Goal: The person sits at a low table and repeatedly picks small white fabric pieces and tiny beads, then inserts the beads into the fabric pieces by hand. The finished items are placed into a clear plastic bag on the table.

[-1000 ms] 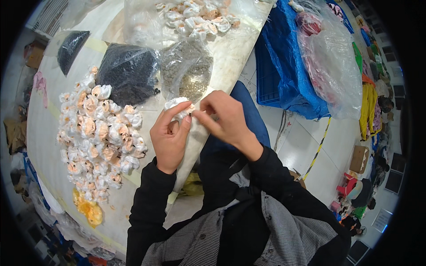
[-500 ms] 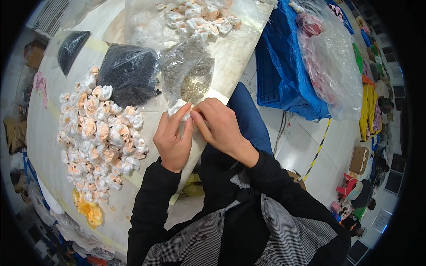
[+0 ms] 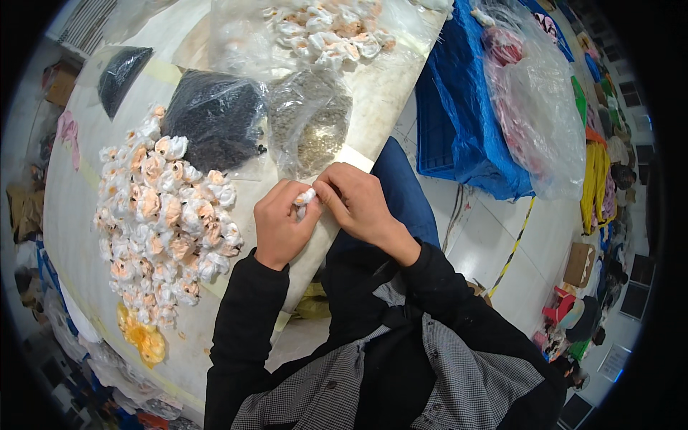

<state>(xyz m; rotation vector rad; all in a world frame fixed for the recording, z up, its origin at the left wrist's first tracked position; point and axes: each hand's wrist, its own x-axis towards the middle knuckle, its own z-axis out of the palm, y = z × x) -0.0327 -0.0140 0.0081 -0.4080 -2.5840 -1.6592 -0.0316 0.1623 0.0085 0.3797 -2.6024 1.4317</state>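
Over the table's near right edge, my left hand [image 3: 282, 223] is closed around a small white and peach fabric flower [image 3: 305, 196], most of it hidden by the fingers. My right hand [image 3: 360, 206] pinches thumb and forefinger together right beside the flower; what lies between those fingertips is too small to make out. Left of my hands spreads a heap of white and peach fabric flowers [image 3: 168, 215]. Just beyond my hands lie a clear bag of greyish-gold small pieces [image 3: 309, 122] and a bag of black small pieces [image 3: 213, 120].
More flowers [image 3: 333, 32] rest on clear plastic at the table's far side. A yellow flower [image 3: 141, 335] lies near its left end, and another black bag [image 3: 123, 79] farther back. To the right stands a blue crate [image 3: 436, 140] under blue sheeting and clear plastic.
My left fingers have curled in around the flower, which now shows less and sits lower. My right hand stays close by, its fingertips slightly farther from the left hand.
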